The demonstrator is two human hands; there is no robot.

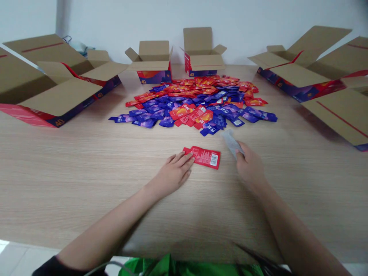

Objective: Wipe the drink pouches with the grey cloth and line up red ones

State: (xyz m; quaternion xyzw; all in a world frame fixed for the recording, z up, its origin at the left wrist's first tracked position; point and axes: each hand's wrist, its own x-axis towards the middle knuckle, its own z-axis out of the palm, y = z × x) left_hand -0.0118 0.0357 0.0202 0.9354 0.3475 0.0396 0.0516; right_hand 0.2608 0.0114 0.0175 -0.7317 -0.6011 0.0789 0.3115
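A red sachet (206, 157) lies flat on the wooden table (94, 184), its printed back with a barcode facing up. My left hand (176, 170) rests on the table with fingers stretched out, the fingertips on the sachet's left end. To the right of the sachet, my right hand (250, 165) is closed around a crumpled whitish cloth or tissue (231, 142), which sticks out up and to the left. Beyond both hands spreads a heap of red sachets (184, 111) and blue-purple sachets (149, 115).
Open cardboard boxes surround the heap: two at the left (54, 99), one at back centre-left (153, 73), another at back centre (201, 65), several at the right (299, 78). A green bag or cloth (166, 266) shows below the table's near edge.
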